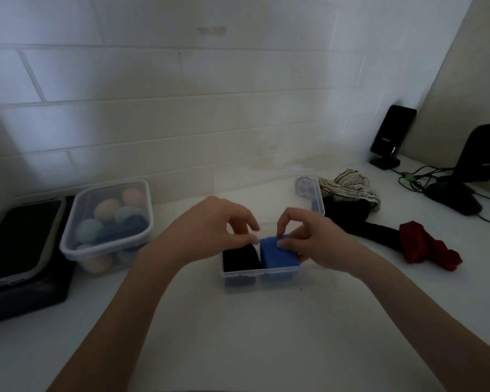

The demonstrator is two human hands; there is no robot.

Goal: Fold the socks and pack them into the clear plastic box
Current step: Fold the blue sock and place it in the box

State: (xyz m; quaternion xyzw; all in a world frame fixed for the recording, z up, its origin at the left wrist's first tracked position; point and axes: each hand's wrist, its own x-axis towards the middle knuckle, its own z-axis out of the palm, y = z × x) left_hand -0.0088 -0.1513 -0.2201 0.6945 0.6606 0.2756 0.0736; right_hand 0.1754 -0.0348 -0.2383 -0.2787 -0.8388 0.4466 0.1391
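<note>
A clear plastic box (239, 278) stands on the white table in front of me. Inside it a folded black sock (239, 260) lies on the left and a folded blue sock (277, 254) on the right. My right hand (311, 239) pinches the blue sock's top and right side, pressing it into the box. My left hand (218, 227) hovers over the black sock, fingertips curled and touching near the blue sock's upper left corner. Loose socks lie at the right: a striped one (348, 186), a black one (354, 219) and a red one (427, 247).
A lidded clear tub (77, 244) of pastel balls stands at the left, beside a dark tray (20, 250). A clear lid (309, 188) lies behind the box. A black speaker (391, 137), cables and a dark stand (470, 176) fill the far right corner. A tiled wall runs behind.
</note>
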